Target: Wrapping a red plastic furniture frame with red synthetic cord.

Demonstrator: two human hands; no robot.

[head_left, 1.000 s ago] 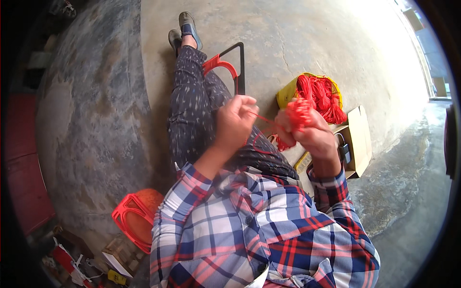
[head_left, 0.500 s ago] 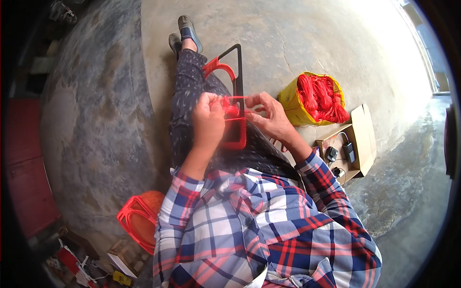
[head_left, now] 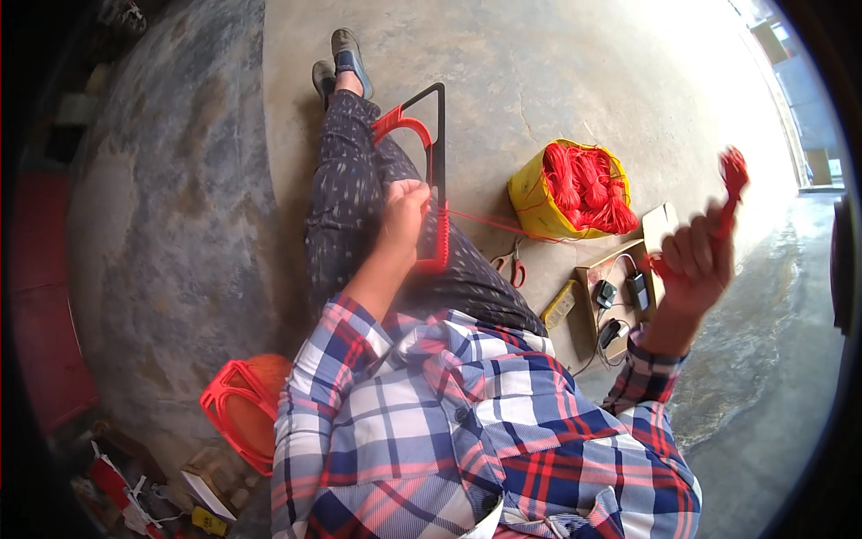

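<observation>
We judge the red cord hank (head_left: pixel 734 175), clamped in our right hand (head_left: pixel 697 262), light and soft, best gripped mid-bundle; left hand (head_left: pixel 405 216) well apart, curled, contents unclear.

We are in what looks like a simple workshop or garage: bare, cracked concrete floor (head_left: pixel 485 54), with daylight flooding through an opening (head_left: pixel 795 103) at right. We see working supplies set straight on the ground — a yellow bag (head_left: pixel 530 202) packed with red cord bundles (head_left: pixel 585 184), scissors (head_left: pixel 518 272), an open cardboard box (head_left: pixel 661 226).
</observation>
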